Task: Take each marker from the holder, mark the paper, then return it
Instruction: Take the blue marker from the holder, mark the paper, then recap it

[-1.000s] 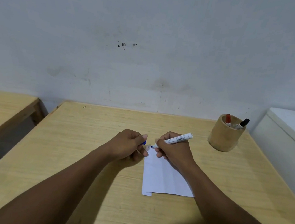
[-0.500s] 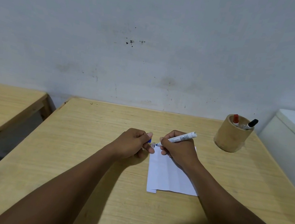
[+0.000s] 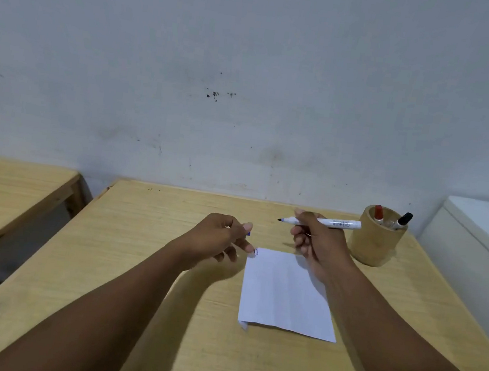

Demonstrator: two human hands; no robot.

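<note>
Nearest to me, my two forearms reach out over the table [image 3: 123, 263], and between them lies the paper [image 3: 282, 294], flat on the wood with its near left corner folded under. There's a small blue mark [image 3: 256, 252] at the paper's far left corner. My left hand [image 3: 218, 240] hovers just left of that corner, fingers curled together around something small and blue, the cap [image 3: 248, 233] I think, though only a sliver of it peeks out past my thumb. My right hand [image 3: 319, 240] is up above the paper's far edge, fingers clamped on the marker [image 3: 322, 222], white barrel, held almost level, its dark tip bare and pointing left toward my other hand, clear of the paper. Just past the paper's far right corner stands the holder [image 3: 375, 247], a round wooden cup, with the marker's back end crossing in front of its rim. Inside it stand a red marker [image 3: 378, 214] and a black marker [image 3: 402, 220], caps up. Behind it all, the grey wall [image 3: 252, 63].
</note>
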